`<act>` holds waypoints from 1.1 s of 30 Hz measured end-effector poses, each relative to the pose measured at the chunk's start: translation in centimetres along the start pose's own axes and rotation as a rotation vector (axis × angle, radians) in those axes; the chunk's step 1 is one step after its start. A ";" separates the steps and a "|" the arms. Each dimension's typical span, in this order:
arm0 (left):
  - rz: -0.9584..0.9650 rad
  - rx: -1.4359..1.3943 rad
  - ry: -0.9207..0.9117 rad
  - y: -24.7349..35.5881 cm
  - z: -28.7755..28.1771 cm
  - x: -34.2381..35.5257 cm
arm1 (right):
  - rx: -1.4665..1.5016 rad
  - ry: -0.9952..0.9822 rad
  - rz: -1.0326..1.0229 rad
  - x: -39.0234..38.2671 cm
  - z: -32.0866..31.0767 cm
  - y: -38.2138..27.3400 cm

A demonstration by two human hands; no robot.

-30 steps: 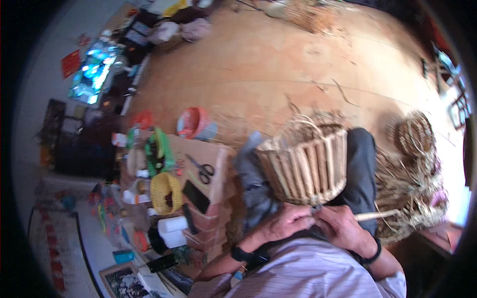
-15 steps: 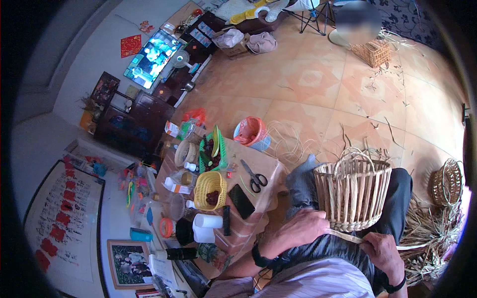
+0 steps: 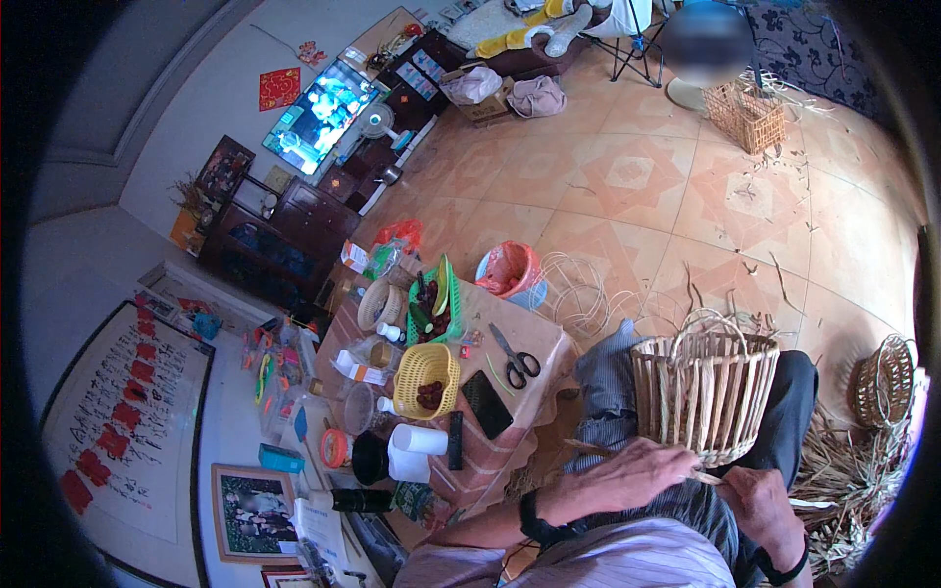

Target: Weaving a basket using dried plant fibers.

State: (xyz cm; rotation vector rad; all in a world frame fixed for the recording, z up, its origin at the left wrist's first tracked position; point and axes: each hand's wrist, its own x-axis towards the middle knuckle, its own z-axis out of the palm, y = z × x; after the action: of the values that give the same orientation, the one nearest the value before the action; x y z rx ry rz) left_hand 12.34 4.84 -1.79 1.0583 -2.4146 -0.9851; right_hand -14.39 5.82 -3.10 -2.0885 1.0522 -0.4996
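A strip of dried plant fibre [image 3: 708, 478] runs between my two hands, over my lap. My left hand [image 3: 642, 477] pinches it from the left, and a tail of fibre sticks out past that hand's wrist side. On the other end, my right hand [image 3: 761, 505] has its fingers closed around the strip. The woven basket [image 3: 704, 397], with upright slats and an arched handle, rests upright on my legs just beyond both hands. Neither hand visibly grips the basket. My fingertips are partly hidden behind the knuckles.
At left, a table [image 3: 539, 365] carries scissors [image 3: 515, 355], a phone [image 3: 487, 404], a yellow basket [image 3: 427, 382] and white containers. A bucket [image 3: 510, 269] stands behind it. Right of me are a heap of dried fibre [image 3: 843, 480] and a small basket [image 3: 882, 384]. Farther off sits another person.
My left hand has slid right along the strip, closing the gap to my right hand. The whole view has shifted slightly.
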 end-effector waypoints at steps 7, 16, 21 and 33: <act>0.110 0.202 -0.006 1.4 2.5 0.1 | -0.147 -0.029 -0.218 0.3 0.3 -2.0; 0.155 0.165 -0.088 2.0 -0.7 -4.2 | -0.116 -0.235 -0.352 -2.6 -3.0 1.1; 0.109 0.238 -0.090 1.4 -2.1 -6.4 | -0.130 -0.186 -0.215 -3.8 -5.2 5.4; -0.019 0.171 -0.044 -0.3 -3.2 -5.8 | -0.187 -0.036 -0.006 -8.0 -3.1 9.9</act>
State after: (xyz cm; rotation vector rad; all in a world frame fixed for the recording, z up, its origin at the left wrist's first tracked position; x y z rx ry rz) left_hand 18.05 7.52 0.15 1.1290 -2.5668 -0.8285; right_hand -26.19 6.96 -8.66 -2.2553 1.1081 -0.3771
